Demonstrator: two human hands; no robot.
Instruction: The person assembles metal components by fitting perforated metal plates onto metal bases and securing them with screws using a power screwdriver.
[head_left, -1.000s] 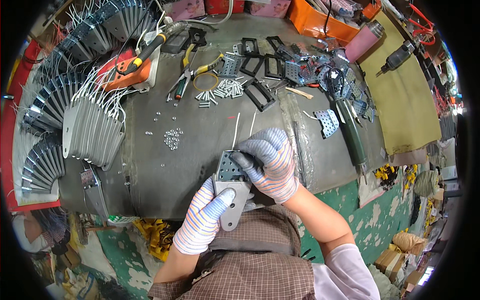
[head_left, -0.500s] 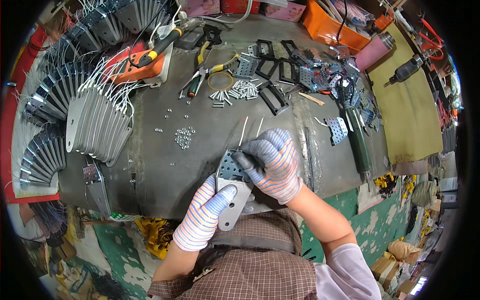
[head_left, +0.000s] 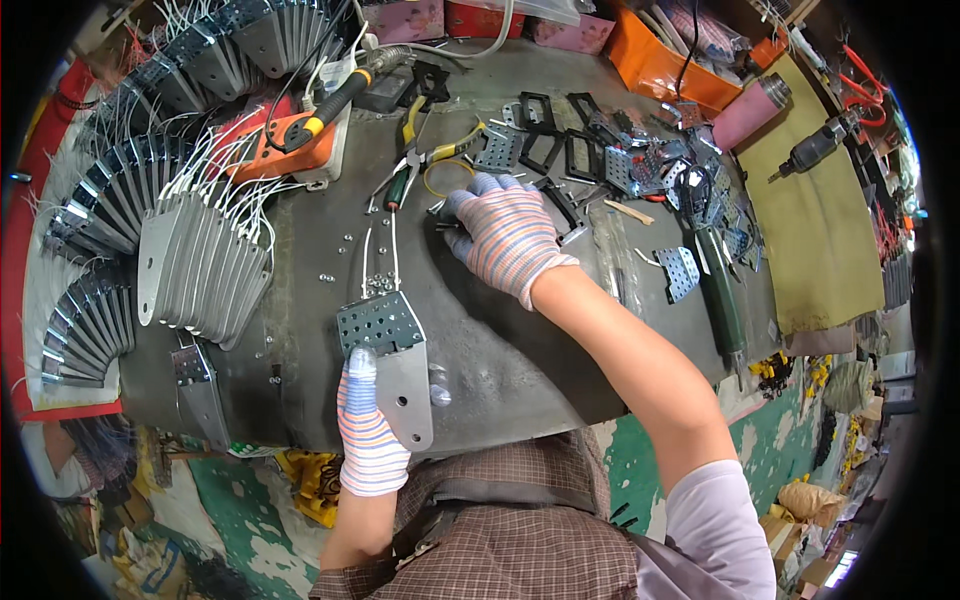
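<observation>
L hand (head_left: 374, 430) has its grip round grey bracket (head_left: 402, 385), below yellow ring (head_left: 427, 178); perf. plate (head_left: 378, 322) w/ 2 white wires (head_left: 395, 250) on, looks part-done. R hand (head_left: 508, 235) by ring, can't tell its grip. Nuts (head_left: 380, 283) lie loose.

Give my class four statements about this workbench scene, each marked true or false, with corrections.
1. The left hand holds a gray bracket. True.
2. The right hand grips the bracket too. False: it is apart from the bracket, near the yellow ring.
3. Two white wires extend from the bracket's perforated plate. True.
4. The pink bottle is left of the yellow-handled pliers. False: it is right of them.
</observation>
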